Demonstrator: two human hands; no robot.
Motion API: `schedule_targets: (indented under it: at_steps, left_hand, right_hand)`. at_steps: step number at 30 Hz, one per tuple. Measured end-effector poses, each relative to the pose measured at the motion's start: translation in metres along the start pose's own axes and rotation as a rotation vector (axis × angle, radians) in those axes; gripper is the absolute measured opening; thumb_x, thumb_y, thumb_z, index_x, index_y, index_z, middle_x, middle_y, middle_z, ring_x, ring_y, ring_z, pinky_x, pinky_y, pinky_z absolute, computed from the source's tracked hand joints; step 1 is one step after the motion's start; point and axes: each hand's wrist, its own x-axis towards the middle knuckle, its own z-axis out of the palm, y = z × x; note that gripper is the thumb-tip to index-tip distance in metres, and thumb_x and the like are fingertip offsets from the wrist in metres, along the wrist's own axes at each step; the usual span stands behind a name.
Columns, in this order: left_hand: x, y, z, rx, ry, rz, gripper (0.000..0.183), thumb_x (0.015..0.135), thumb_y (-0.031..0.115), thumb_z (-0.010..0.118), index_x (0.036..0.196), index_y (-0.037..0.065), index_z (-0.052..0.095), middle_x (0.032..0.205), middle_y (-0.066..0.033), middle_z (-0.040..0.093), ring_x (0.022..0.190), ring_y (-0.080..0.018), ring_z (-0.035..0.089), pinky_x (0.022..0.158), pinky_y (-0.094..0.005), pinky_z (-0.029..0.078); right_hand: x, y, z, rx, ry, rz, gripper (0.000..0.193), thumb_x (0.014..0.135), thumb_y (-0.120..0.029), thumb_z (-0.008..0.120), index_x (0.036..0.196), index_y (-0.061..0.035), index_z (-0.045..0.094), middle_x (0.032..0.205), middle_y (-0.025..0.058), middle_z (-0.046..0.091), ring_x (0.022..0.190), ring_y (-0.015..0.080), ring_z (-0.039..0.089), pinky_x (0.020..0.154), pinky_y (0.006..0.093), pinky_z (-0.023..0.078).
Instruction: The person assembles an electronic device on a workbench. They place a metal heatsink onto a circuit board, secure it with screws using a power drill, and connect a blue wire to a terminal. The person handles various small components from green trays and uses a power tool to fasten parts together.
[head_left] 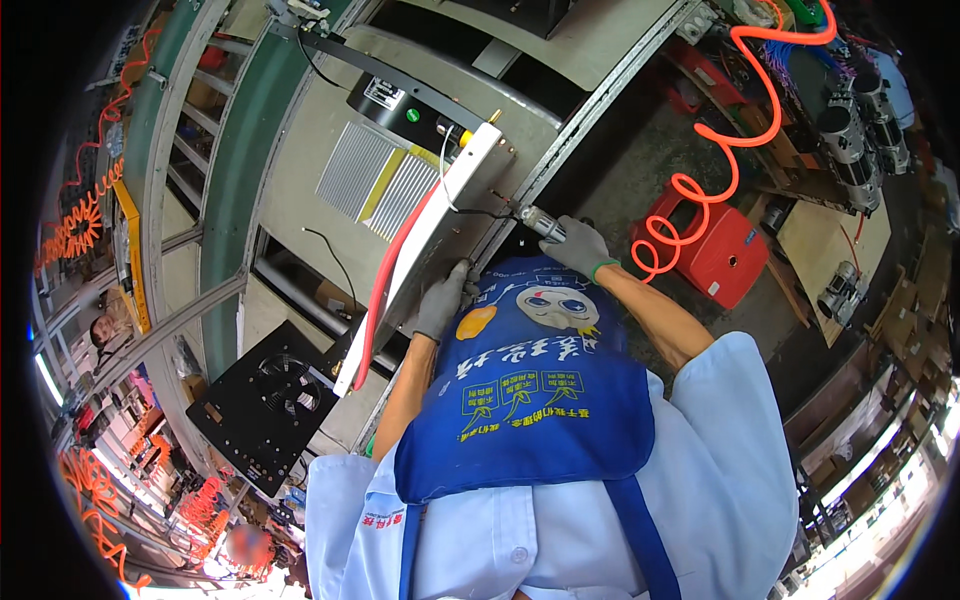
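My right hand (577, 248), in a grey glove, is closed round a silver cylindrical power screwdriver (541, 223). The tool's tip points left at the near face of an upright white panel (440, 237). Against the panel's lower face, my gloved left hand (440, 302) steadies it with bent fingers, partly hidden from above. A red strip (392, 270) runs along the panel's edge. Behind the panel lie a ribbed silver heat sink (345, 168) with a yellow band and a black cylindrical unit (392, 105). A thin cable (446, 180) loops over the panel's top.
A coiled orange air hose (735, 140) hangs at the right, above a red case (715, 255) on the floor. Lower left is a black plate with a fan (285, 385). A metal bench rail (600, 100) runs diagonally beside my hands. Silver tools (850, 130) hang far right.
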Motion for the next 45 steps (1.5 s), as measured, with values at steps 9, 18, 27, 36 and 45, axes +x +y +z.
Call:
schedule_targets:
  at_steps: [9,18,27,36,45]
  left_hand:
    - [-0.009,-0.015,0.012,-0.493,-0.032,0.034,0.027,0.106,0.024,0.058,0.121,0.002,0.061,0.097,-0.0097,0.069,0.076,-0.0154,0.065,0.064,-0.0264,0.054]
    - [-0.019,0.002,0.041,-0.579,0.049,0.093,0.029,0.104,0.020,0.060,0.123,-0.003,0.061,0.098,-0.0117,0.068,0.077,-0.0163,0.065,0.066,-0.0270,0.055]
    - [0.002,-0.036,0.099,-0.856,0.106,0.241,0.025,0.102,0.025,0.064,0.110,0.001,0.065,0.089,-0.0052,0.064,0.073,-0.0125,0.061,0.062,-0.0255,0.051]
    - [-0.020,-0.058,0.113,-0.918,0.009,0.318,0.027,0.103,0.031,0.063,0.107,0.005,0.066,0.084,-0.0023,0.062,0.071,-0.0107,0.057,0.063,-0.0253,0.049]
    - [-0.041,-0.089,0.060,-0.885,-0.138,0.417,0.028,0.103,0.029,0.062,0.110,0.003,0.065,0.086,-0.0031,0.062,0.074,-0.0124,0.055,0.066,-0.0270,0.046]
  right_hand:
    - [0.005,0.006,0.018,0.046,0.022,-0.007,0.051,0.083,-0.050,0.071,0.111,-0.0075,0.062,0.106,0.0189,0.071,0.102,0.0392,0.069,0.089,0.0494,0.053]
    - [-0.016,0.022,0.018,0.054,0.087,-0.050,0.052,0.080,-0.049,0.075,0.109,-0.0064,0.064,0.103,0.0210,0.071,0.100,0.0399,0.069,0.087,0.0496,0.052]
    - [-0.127,0.046,-0.040,-0.009,-0.065,-0.265,0.047,0.079,-0.042,0.078,0.106,-0.0058,0.065,0.099,0.0225,0.072,0.093,0.0409,0.071,0.084,0.0475,0.054]
    - [-0.146,0.034,-0.035,-0.087,-0.214,-0.341,0.054,0.080,-0.047,0.076,0.114,-0.0060,0.066,0.107,0.0211,0.071,0.103,0.0388,0.068,0.089,0.0475,0.052]
    - [-0.149,-0.008,-0.019,-0.160,-0.261,-0.363,0.054,0.079,-0.044,0.077,0.116,-0.0052,0.066,0.100,0.0220,0.072,0.096,0.0395,0.070,0.086,0.0471,0.053]
